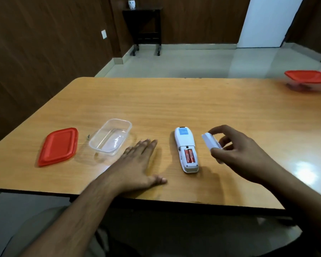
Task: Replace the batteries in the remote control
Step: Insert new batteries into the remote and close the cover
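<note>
Remote control (186,149) lying face down on the wooden worktop (174,108), back upward, compartment open at its near end with two red batteries (189,155) seated side by side inside; battery cover (210,142) off, just right of the remote, pinched in the right hand (235,154) between thumb and curled fingertips, so that grip grasping the cover; left hand (137,164) just left of the remote, flat on the worktop, fingers straight, grip released and touching nothing else. Farther left of the remote, a clear plastic container (110,139) standing open with nothing visible in it, and beyond that its red lid (57,146) lying flat; well to the right and behind the remote, at the worktop's far edge, a second container with a red lid (309,80), contents too blurred to tell. Judged from appearance: remote light, rigid, smooth plastic, likely to slide when prodded, so best steadied by the long sides with the left hand; batteries small, hard, slick cylinders, probably held by spring tension, best levered up at one end with a fingertip and then pinched mid-body; cover thin, with small tabs that may snap if forced.
</note>
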